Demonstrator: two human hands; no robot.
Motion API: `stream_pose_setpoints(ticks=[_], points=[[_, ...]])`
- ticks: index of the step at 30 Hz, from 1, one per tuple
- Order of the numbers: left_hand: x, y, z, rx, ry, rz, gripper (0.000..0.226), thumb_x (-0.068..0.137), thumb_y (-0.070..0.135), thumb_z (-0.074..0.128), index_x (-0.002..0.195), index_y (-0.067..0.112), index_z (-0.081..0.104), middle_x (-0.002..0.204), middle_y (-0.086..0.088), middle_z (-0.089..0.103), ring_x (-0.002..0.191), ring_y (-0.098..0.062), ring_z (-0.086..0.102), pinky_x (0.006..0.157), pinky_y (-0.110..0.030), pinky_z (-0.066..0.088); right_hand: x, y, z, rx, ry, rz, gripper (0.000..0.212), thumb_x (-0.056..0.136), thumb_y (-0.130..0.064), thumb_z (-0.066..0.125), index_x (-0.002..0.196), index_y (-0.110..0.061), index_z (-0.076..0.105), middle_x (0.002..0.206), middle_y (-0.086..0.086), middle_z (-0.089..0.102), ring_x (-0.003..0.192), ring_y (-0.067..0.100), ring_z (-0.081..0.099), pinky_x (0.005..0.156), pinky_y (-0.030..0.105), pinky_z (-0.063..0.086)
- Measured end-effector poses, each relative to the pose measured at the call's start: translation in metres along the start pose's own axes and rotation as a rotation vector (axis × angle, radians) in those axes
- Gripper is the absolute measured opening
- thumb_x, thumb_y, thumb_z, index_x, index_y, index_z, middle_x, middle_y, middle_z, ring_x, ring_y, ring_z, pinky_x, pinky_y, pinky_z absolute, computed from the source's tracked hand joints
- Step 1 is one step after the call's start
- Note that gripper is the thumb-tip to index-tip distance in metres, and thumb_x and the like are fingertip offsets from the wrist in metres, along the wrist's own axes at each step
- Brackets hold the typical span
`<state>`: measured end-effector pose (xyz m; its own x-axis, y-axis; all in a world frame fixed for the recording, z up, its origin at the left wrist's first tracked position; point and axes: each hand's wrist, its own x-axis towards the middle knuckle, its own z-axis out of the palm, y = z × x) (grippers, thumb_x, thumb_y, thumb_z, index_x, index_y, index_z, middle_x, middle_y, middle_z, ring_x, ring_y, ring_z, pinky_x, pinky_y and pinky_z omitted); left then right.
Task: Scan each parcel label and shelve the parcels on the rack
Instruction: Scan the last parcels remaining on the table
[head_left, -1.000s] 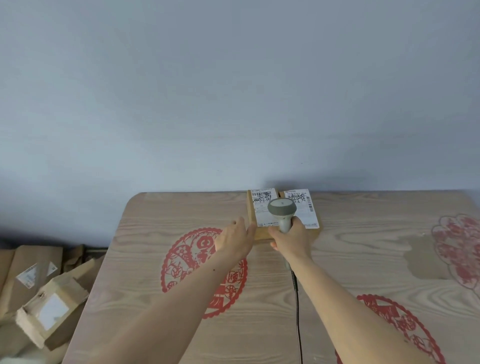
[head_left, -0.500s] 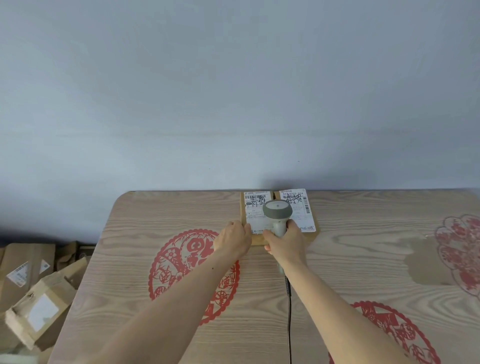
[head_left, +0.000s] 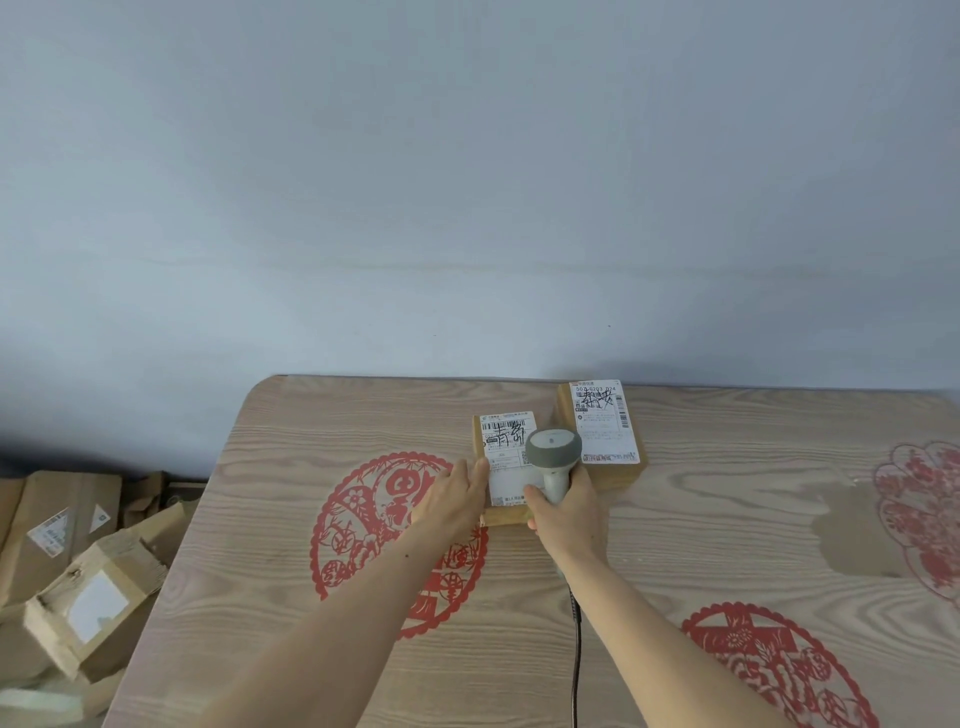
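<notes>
Two small brown cardboard parcels with white labels lie at the far side of the table (head_left: 727, 519). The left parcel (head_left: 503, 457) sits nearer to me; the right parcel (head_left: 602, 431) lies farther back against the wall. My left hand (head_left: 452, 499) rests on the left parcel's left edge, fingers extended onto its label. My right hand (head_left: 566, 514) grips the handle of a grey barcode scanner (head_left: 553, 449), whose head hangs over the left parcel's label. The scanner's black cable (head_left: 575, 654) runs back toward me.
The wood-grain tabletop carries red paper-cut patterns (head_left: 395, 535). A pale blue wall (head_left: 467, 208) rises right behind the table. On the floor to the left lie several cardboard parcels (head_left: 88, 603), some with white labels.
The left parcel has slid toward me, away from the right one, so the two no longer sit side by side. Both hands have come back with it, scanner still over its label.
</notes>
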<state>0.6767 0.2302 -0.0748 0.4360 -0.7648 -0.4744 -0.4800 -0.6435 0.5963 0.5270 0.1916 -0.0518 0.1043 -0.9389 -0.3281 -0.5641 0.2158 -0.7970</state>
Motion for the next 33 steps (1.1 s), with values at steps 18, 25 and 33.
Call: stream_pose_setpoints(ticks=[18,25,33], points=[[-0.102,-0.019,0.002,-0.435,0.046,0.176,0.046,0.086,0.077,0.043,0.114,0.043,0.03,0.132,-0.003,0.047,0.112,-0.021,0.065,0.09,-0.047,0.06,-0.073,-0.019,-0.038,0.099,-0.089,-0.136,0.038,0.065,-0.022,0.078,0.098,-0.03,0.061,0.083,-0.006,0.073,0.076,0.018,0.073,0.075,0.042,0.061],[-0.178,-0.029,0.015,-0.384,0.303,0.218,0.087,0.087,0.083,0.038,0.156,0.054,-0.007,0.162,0.033,0.001,0.148,-0.022,0.018,0.104,-0.068,0.044,-0.126,-0.018,-0.067,0.122,-0.212,-0.254,0.033,0.074,-0.01,0.08,0.095,-0.026,0.061,0.09,-0.009,0.069,0.082,0.006,0.066,0.066,0.02,0.05],[-0.262,-0.028,0.014,-0.325,0.453,0.201,0.054,0.091,0.075,0.024,0.124,0.088,-0.017,0.154,0.042,-0.026,0.147,-0.013,0.009,0.111,-0.062,0.039,-0.182,-0.011,-0.095,0.144,-0.44,-0.325,0.021,0.08,-0.022,0.08,0.095,-0.02,0.065,0.076,-0.001,0.075,0.062,0.012,0.072,0.059,0.026,0.056]])
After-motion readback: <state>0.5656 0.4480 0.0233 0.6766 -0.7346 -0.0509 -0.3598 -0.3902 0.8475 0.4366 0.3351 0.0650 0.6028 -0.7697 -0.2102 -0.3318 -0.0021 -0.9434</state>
